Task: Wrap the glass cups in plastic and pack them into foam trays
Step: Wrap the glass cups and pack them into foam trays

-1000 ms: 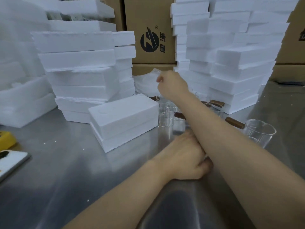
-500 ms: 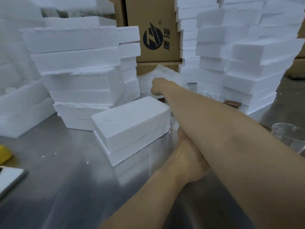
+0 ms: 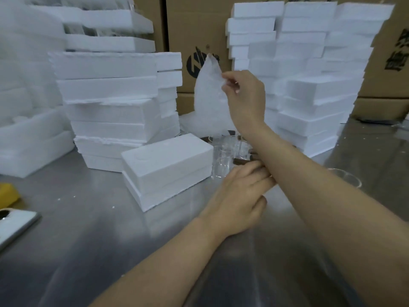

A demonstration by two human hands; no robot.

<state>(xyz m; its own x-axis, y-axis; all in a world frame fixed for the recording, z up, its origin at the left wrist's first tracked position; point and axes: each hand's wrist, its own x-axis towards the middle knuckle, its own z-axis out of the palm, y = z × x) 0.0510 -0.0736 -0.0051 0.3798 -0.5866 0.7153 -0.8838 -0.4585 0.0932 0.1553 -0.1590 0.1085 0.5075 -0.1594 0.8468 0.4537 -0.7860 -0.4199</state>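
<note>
My right hand [image 3: 245, 96] is raised above the table and pinches a thin clear plastic bag [image 3: 210, 100], which hangs from its fingers. Below it, several glass cups [image 3: 221, 158] with brown handles [image 3: 241, 161] stand beside a closed white foam tray [image 3: 166, 165]. My left hand [image 3: 241, 193] rests low on the steel table [image 3: 88, 251]. Its fingers reach toward the brown handle, and their tips are hidden under my right forearm. Another glass cup [image 3: 345, 178] shows partly behind that forearm on the right.
Tall stacks of white foam trays stand at the left [image 3: 106, 89] and back right [image 3: 309, 85], with cardboard boxes [image 3: 199, 23] behind. More plastic bags [image 3: 190, 122] lie at the back. A white phone [image 3: 15, 224] and a yellow object [image 3: 6, 193] sit at the left edge.
My right hand reached back to the pile of bags and has now lifted one plastic bag up. My left hand has stayed low by the cups.
</note>
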